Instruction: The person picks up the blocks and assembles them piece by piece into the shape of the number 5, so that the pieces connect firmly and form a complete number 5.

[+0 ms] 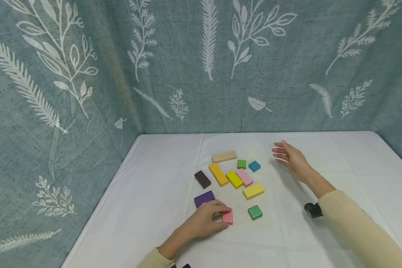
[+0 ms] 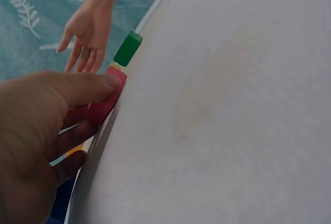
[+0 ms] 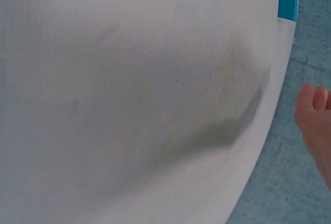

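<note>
Near the front of the table, my left hand [image 1: 206, 219] pinches a small pinkish-red block [image 1: 227, 217] between thumb and fingers; the left wrist view shows the thumb on the face of this red block [image 2: 109, 95]. A purple block [image 1: 204, 198] lies right behind that hand, partly covered by its fingers. Off to the right, my right hand [image 1: 293, 160] is held over the table with its fingers loosely extended and nothing in them. Nearest to it is a blue block [image 1: 254, 166], also visible as a blue block [image 3: 287, 2] in the right wrist view.
Several blocks lie about mid-table: dark brown [image 1: 202, 179], orange [image 1: 218, 174], bright yellow [image 1: 234, 179], light pink [image 1: 244, 177], pale yellow [image 1: 253, 191], green [image 1: 255, 212], small green [image 1: 241, 164] and natural wood [image 1: 224, 156]. A leaf-patterned curtain [image 1: 194, 104] hangs behind the white table [image 1: 154, 167].
</note>
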Demonstrator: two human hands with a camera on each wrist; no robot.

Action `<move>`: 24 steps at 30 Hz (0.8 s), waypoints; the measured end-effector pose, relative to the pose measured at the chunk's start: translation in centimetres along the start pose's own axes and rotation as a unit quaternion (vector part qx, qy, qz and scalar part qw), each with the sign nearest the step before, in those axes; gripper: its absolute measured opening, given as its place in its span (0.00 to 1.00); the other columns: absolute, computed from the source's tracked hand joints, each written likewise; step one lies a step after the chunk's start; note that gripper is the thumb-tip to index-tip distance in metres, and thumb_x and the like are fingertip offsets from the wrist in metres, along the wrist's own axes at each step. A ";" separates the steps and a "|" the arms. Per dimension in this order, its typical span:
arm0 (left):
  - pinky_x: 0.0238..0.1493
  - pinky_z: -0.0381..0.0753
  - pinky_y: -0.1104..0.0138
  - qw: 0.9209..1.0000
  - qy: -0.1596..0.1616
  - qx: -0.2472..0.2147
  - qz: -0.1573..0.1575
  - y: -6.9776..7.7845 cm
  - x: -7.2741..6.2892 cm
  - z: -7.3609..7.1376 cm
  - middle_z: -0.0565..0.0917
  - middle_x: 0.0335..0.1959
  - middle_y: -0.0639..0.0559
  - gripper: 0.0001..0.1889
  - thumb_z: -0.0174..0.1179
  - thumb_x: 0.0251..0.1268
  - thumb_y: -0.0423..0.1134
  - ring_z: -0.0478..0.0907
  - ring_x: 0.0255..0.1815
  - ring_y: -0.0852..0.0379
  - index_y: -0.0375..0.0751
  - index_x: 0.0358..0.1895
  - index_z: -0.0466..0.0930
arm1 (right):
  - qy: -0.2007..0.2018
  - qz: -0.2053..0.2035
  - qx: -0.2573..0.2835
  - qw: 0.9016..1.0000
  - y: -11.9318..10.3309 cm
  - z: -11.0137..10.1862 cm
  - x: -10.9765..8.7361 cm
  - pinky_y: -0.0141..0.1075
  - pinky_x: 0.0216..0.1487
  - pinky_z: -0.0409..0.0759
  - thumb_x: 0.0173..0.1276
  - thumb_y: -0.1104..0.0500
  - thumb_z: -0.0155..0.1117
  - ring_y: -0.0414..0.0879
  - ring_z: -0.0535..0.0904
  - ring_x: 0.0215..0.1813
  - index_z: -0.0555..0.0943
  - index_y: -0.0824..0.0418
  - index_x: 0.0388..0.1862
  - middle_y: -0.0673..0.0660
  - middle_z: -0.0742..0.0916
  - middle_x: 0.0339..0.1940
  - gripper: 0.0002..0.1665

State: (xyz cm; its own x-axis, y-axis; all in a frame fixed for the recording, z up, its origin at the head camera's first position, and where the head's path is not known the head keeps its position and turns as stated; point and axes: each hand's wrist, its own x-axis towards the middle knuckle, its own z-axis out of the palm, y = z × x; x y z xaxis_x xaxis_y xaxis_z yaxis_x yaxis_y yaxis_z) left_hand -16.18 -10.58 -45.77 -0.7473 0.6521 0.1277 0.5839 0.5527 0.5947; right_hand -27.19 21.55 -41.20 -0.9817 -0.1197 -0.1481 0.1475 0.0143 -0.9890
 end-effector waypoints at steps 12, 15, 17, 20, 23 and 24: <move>0.49 0.74 0.73 1.000 0.004 0.001 0.001 -0.2 -0.2 0.3 0.80 0.44 0.56 0.19 0.70 0.56 0.39 0.74 0.47 0.65 0.40 0.52 0.83 | -0.014 0.005 0.002 1.000 -0.3 1.0 1.1 0.44 0.68 0.61 0.78 0.41 0.32 0.59 0.59 0.69 0.52 0.69 0.74 0.70 0.63 0.70 0.39; 0.49 0.74 0.73 1.000 0.012 -0.014 0.004 -0.2 -0.4 0.4 0.80 0.44 0.56 0.19 0.70 0.55 0.38 0.74 0.46 0.65 0.39 0.51 0.82 | -0.014 0.009 -0.006 1.000 -0.5 1.6 1.6 0.45 0.68 0.60 0.78 0.41 0.33 0.59 0.59 0.69 0.52 0.68 0.74 0.70 0.64 0.70 0.39; 0.49 0.74 0.73 0.999 0.017 -0.025 0.011 -0.2 -0.5 0.5 0.80 0.44 0.55 0.20 0.71 0.54 0.36 0.74 0.47 0.65 0.38 0.51 0.82 | -0.017 0.009 -0.010 1.000 -0.6 1.9 2.0 0.45 0.68 0.59 0.78 0.41 0.33 0.59 0.59 0.69 0.53 0.68 0.74 0.70 0.64 0.69 0.39; 0.49 0.73 0.73 0.999 0.017 -0.031 0.019 -0.1 -0.5 0.6 0.80 0.44 0.56 0.19 0.71 0.54 0.36 0.74 0.47 0.65 0.39 0.51 0.82 | -0.024 0.006 -0.005 1.000 -0.9 2.3 2.4 0.45 0.68 0.59 0.78 0.41 0.33 0.60 0.59 0.69 0.52 0.69 0.74 0.70 0.63 0.69 0.39; 0.50 0.73 0.74 0.999 0.015 -0.031 0.028 0.0 -0.4 0.6 0.80 0.45 0.55 0.19 0.71 0.54 0.37 0.74 0.48 0.65 0.40 0.51 0.82 | -0.030 0.004 -0.002 1.000 -1.1 2.6 3.0 0.45 0.68 0.59 0.79 0.44 0.34 0.60 0.58 0.69 0.52 0.68 0.74 0.71 0.63 0.69 0.37; 0.50 0.72 0.74 0.999 0.013 -0.031 0.031 0.0 -0.3 0.7 0.80 0.45 0.55 0.19 0.70 0.55 0.37 0.74 0.48 0.65 0.40 0.51 0.82 | -0.029 0.006 -0.004 1.000 -1.1 2.7 3.2 0.45 0.68 0.59 0.79 0.45 0.34 0.60 0.58 0.69 0.52 0.68 0.74 0.70 0.63 0.69 0.36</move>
State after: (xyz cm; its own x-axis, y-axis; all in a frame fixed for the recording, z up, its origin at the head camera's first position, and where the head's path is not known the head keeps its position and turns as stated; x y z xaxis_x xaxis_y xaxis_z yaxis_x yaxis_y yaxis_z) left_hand -15.74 -10.45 -46.33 -0.7192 0.6694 0.1862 0.6089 0.4781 0.6329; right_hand -30.21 18.45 -40.56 -0.9712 -0.1778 -0.1589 0.1571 0.0237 -0.9873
